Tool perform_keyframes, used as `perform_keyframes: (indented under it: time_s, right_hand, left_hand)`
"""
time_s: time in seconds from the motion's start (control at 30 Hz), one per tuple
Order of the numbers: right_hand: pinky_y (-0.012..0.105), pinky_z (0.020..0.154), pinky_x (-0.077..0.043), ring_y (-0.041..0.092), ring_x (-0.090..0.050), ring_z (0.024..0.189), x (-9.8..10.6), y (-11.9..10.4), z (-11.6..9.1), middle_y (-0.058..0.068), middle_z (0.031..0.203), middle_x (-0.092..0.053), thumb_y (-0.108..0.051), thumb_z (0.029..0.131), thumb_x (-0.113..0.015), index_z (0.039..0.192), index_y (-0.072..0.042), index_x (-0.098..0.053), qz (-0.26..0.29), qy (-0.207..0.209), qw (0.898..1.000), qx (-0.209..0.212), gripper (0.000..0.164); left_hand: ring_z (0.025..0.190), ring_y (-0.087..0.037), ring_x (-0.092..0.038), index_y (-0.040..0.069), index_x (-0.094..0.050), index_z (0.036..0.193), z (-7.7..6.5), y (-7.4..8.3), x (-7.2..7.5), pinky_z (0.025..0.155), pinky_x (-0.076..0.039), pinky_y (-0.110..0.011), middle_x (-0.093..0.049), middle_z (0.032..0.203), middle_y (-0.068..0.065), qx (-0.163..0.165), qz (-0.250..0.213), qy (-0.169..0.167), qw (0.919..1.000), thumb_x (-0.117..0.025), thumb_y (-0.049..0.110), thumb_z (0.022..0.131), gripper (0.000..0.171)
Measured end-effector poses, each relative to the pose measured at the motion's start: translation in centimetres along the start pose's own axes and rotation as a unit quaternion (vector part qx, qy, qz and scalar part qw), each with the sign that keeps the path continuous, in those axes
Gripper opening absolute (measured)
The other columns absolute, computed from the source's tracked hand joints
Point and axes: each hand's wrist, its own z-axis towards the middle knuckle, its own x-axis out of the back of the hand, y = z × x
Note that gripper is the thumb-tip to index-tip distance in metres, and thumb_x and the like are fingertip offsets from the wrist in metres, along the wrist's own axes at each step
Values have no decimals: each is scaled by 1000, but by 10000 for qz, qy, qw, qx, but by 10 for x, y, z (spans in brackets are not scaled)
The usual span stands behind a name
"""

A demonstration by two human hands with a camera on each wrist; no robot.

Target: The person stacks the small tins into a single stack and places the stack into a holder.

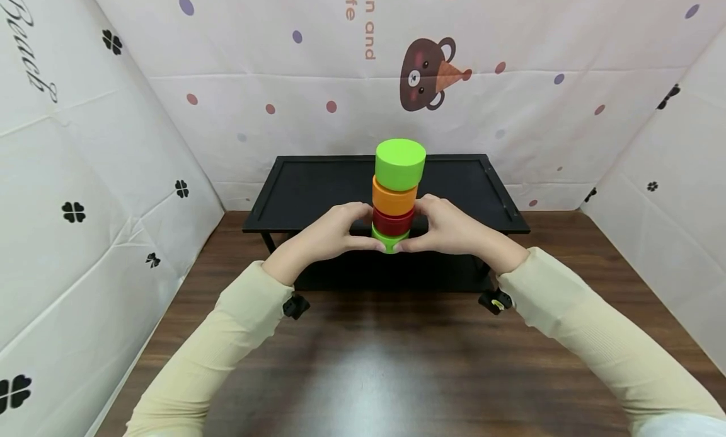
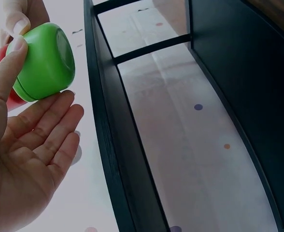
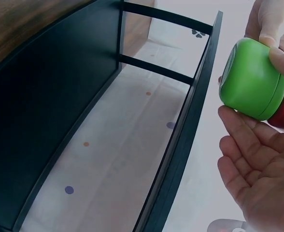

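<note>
A column of stacking cups is held up in the head view: a large light green cup (image 1: 400, 164) on top, then an orange cup (image 1: 394, 200), a red cup (image 1: 392, 222) and a small green cup (image 1: 391, 238) lowest. My left hand (image 1: 339, 232) and right hand (image 1: 448, 227) grip the lower part from both sides. Both thumbs press on the bottom green cup (image 2: 48, 63), whose rounded base shows in the left wrist view. Fingers of the left hand (image 2: 35, 145) reach along its far side, and those of the right hand (image 3: 262, 159) do likewise. The upper cups are out of both wrist views.
Behind the stack stands a black two-tier shelf (image 1: 329, 185), its raised top reaching toward the patterned backdrop (image 1: 255, 46). It rests on a dark brown wooden table (image 1: 363, 361). White patterned sheets (image 1: 85, 248) line both sides.
</note>
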Motion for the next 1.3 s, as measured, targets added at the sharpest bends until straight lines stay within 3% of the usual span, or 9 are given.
perform_keyframes:
  time_s: [0.53,1.3]
  right_hand:
    - [51,97,-41,28,-51,108,0,8,16,11,118,-65,-22,78,-77,124,-4,-58,9,130,9998,-129,53]
    - [47,97,-46,26,-61,106,2,26,37,14,116,-66,-24,79,-77,121,0,-59,-77,303,9991,-296,51]
  left_hand:
    - [111,-20,-56,7,-57,125,13,-13,8,104,-42,-41,-63,116,-7,277,-104,-45,9996,-74,26,83,49]
    - [112,-21,-56,6,-57,125,35,-34,11,106,-40,-42,-63,117,-9,322,-431,28,9985,-72,23,85,46]
